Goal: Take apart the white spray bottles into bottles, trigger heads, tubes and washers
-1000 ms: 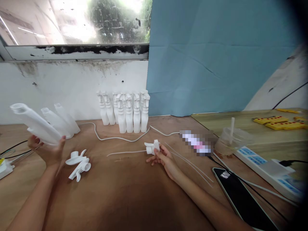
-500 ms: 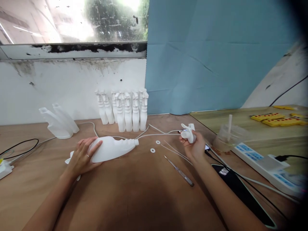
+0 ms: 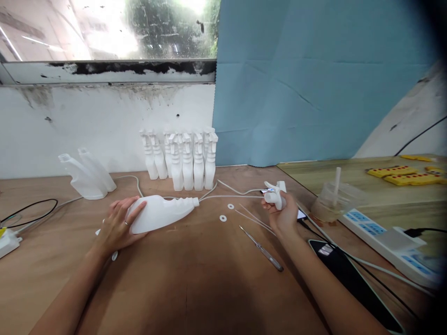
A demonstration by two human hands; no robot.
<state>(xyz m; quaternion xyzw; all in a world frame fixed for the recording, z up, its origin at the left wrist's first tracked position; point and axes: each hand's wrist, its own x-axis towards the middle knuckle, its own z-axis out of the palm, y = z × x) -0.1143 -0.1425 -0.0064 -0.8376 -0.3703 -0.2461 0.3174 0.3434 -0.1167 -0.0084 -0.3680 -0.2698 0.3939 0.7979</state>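
My left hand (image 3: pixel 118 223) is wrapped round the base of a white plastic bottle (image 3: pixel 164 214), which lies on its side with its open neck toward the right. My right hand (image 3: pixel 282 215) holds a white trigger spray head (image 3: pixel 275 196), its round collar facing left. Between the hands lie two small white washers, a nearer washer (image 3: pixel 222 218) and a farther washer (image 3: pixel 231 206). Thin white dip tubes (image 3: pixel 256 219) rest beside my right hand. A screwdriver (image 3: pixel 261 249) lies in front of them, its tip pointing away to the left.
Several assembled spray bottles (image 3: pixel 187 167) stand against the wall. Two bottles without heads (image 3: pixel 87 179) are at the left. A power strip (image 3: pixel 380 235), a clear cup with a straw (image 3: pixel 330 200), cables and a black flat object (image 3: pixel 349 284) lie on the right.
The bottle under my left hand has shifted very slightly, its neck a little higher. My right hand still holds the spray head, and the camera view has moved slightly.
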